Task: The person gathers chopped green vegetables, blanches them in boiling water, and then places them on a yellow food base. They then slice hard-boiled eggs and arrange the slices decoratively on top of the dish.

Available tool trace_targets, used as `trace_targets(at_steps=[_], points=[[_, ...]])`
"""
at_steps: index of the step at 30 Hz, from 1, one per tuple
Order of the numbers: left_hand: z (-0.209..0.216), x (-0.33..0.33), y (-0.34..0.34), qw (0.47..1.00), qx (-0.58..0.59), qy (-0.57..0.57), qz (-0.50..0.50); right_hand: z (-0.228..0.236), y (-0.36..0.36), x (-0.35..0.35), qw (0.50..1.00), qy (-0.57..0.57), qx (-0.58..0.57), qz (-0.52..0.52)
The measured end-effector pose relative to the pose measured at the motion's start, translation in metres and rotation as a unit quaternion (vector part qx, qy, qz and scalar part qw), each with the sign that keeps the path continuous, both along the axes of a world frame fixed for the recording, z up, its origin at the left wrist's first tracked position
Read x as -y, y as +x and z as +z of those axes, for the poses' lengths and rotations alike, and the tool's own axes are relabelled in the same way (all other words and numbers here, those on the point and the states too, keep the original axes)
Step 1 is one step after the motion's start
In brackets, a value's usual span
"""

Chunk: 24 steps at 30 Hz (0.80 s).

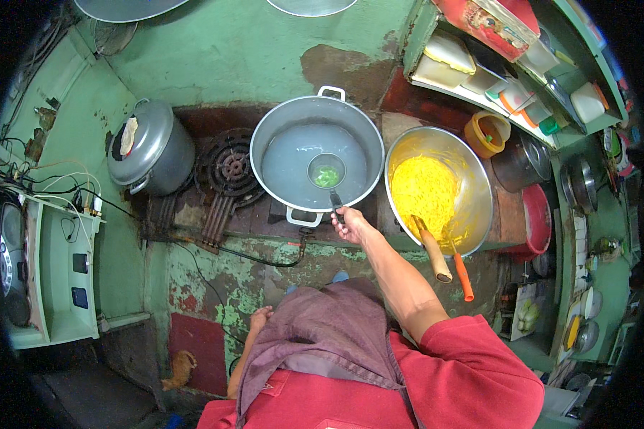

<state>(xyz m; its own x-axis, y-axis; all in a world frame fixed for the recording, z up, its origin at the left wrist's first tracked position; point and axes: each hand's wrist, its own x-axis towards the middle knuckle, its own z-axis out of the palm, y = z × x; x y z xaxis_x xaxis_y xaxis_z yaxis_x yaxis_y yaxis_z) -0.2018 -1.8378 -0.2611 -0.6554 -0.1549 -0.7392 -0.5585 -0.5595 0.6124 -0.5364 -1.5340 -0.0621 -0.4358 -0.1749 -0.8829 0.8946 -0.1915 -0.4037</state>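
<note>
My right hand (347, 224) is closed around the dark handle of a round strainer (327, 171). The strainer's bowl is over the cloudy liquid in a large grey two-handled pot (265, 175); whether it dips in is hard to tell. Something bright green (327, 176) shows inside the bowl. Right of the pot, a wide metal bowl (476, 179) holds a shredded yellow mixture (426, 187). A wooden-handled utensil (433, 250) and an orange-handled one (463, 275) lean out of it. Near my apron, my left hand (262, 315) hangs low with loosely curled fingers and nothing visible in them.
A lidded grey pot (150, 146) stands at the left, next to a black gas burner (232, 164). A yellow tub (487, 134), a dark pot (521, 164) and a red basin (533, 222) sit right of the bowl. An orange cat (179, 369) is on the floor.
</note>
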Motion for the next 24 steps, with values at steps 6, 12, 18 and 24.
trace_targets(at_steps=[6, 12, 18, 24], points=[[0.006, -0.006, 0.001, 0.962, -0.267, -0.039, -0.036, -0.003, -0.002, -0.001, 1.000, -0.005, 0.003, 0.009], [-0.024, 0.004, -0.004, 0.998, 0.013, -0.041, -0.051, 0.005, -0.008, 0.004, 1.000, -0.006, -0.006, 0.009], [-0.040, 0.030, 0.006, 0.735, -0.139, -0.516, -0.417, 0.017, 0.001, 0.010, 0.995, -0.095, 0.003, -0.039], [-0.041, 0.031, 0.021, 0.958, 0.000, -0.212, -0.194, 0.024, -0.001, 0.012, 0.995, -0.079, -0.050, -0.028]])
